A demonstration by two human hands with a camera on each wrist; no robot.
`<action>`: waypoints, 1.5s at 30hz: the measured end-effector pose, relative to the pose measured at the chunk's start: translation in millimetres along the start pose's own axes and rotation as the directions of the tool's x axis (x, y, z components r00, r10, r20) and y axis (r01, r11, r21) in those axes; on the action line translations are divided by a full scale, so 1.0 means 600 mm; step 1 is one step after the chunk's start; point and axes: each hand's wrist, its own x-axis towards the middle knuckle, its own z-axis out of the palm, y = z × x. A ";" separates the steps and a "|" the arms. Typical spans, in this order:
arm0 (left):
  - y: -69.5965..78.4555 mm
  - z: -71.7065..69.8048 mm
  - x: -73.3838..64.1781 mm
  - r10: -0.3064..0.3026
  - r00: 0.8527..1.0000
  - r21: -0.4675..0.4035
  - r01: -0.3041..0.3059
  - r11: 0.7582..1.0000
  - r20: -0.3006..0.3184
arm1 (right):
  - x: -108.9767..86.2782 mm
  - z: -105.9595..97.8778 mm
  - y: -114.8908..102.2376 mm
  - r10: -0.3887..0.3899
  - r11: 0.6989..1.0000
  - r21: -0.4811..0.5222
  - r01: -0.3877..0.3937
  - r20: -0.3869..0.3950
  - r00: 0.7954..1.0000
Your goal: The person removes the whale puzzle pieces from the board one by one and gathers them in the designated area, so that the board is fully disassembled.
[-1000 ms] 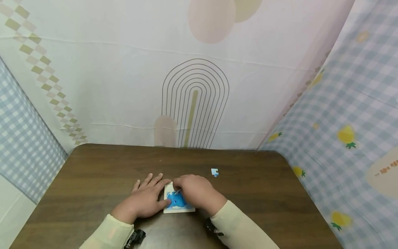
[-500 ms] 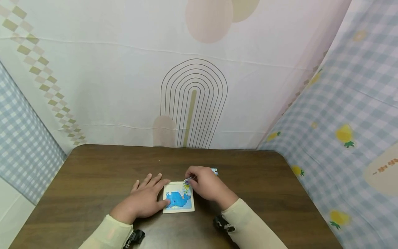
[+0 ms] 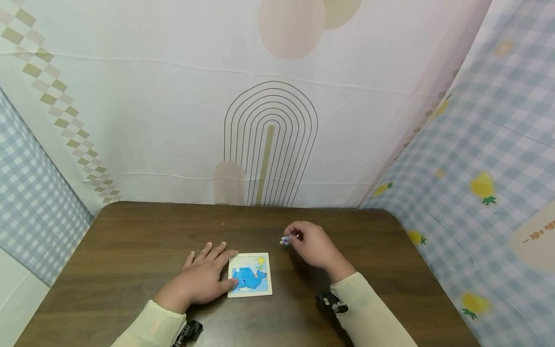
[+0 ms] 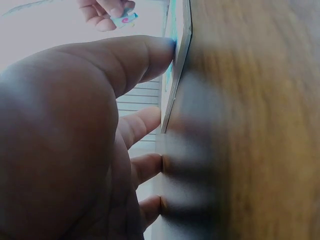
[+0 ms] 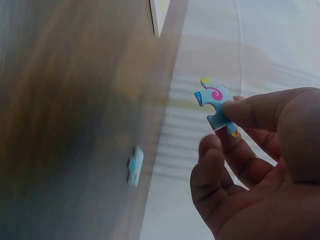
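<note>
A small square jigsaw puzzle (image 3: pixel 251 279) with a blue whale, a yellow flower and a pale frame lies on the table. My left hand (image 3: pixel 201 277) rests beside it with fingers spread, its thumb on the left part of the picture and index fingertip at the upper left corner. Right of the puzzle and above the table, my right hand (image 3: pixel 314 246) pinches a loose puzzle piece (image 5: pixel 216 102) between thumb and fingers. That piece is light blue with a pink swirl. Another puzzle piece (image 5: pixel 135 167) lies on the table, hidden behind the right hand in the head view.
The brown wooden table (image 3: pixel 151 231) ends at a white patterned cloth (image 3: pixel 173 120) at the back. Blue checked cloths hang at both sides, the right one (image 3: pixel 455 217) printed with yellow fruit. A black wrist camera (image 3: pixel 331 302) sits at the right sleeve.
My right hand has moved from over the puzzle to the right and away, carrying the pinched piece. The whale picture has come into full view. My left hand has stayed in place.
</note>
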 end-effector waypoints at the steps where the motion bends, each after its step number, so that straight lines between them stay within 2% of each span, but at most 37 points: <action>1: 0.000 0.000 0.000 0.000 1.000 0.001 0.000 1.000 0.001 | 0.000 -0.005 0.006 0.012 1.000 0.007 -0.012 -0.004 1.000; 12: -0.001 0.002 0.002 0.001 1.000 0.003 -0.001 1.000 0.006 | 0.008 -0.047 0.060 0.098 0.995 -0.012 -0.098 -0.020 0.995; 21: -0.004 0.004 0.002 0.001 1.000 0.009 -0.001 1.000 0.000 | 0.019 -0.069 0.112 0.170 0.985 -0.038 -0.168 0.045 0.984; 27: -0.002 0.003 0.001 -0.001 1.000 0.007 0.001 1.000 0.003 | 0.031 -0.089 0.139 0.224 0.975 -0.036 -0.221 0.114 0.968; 35: -0.004 0.002 -0.001 -0.004 1.000 0.007 0.004 1.000 0.005 | 0.042 -0.092 0.151 0.322 0.929 0.122 -0.351 0.205 0.924; 40: -0.003 0.001 -0.001 -0.001 1.000 0.009 0.001 1.000 0.003 | 0.046 -0.090 0.157 0.333 0.920 0.124 -0.371 0.249 0.910; 45: -0.001 0.000 0.000 0.006 1.000 0.009 -0.006 1.000 -0.003 | 0.049 -0.086 0.163 0.331 0.935 0.044 -0.351 0.242 0.912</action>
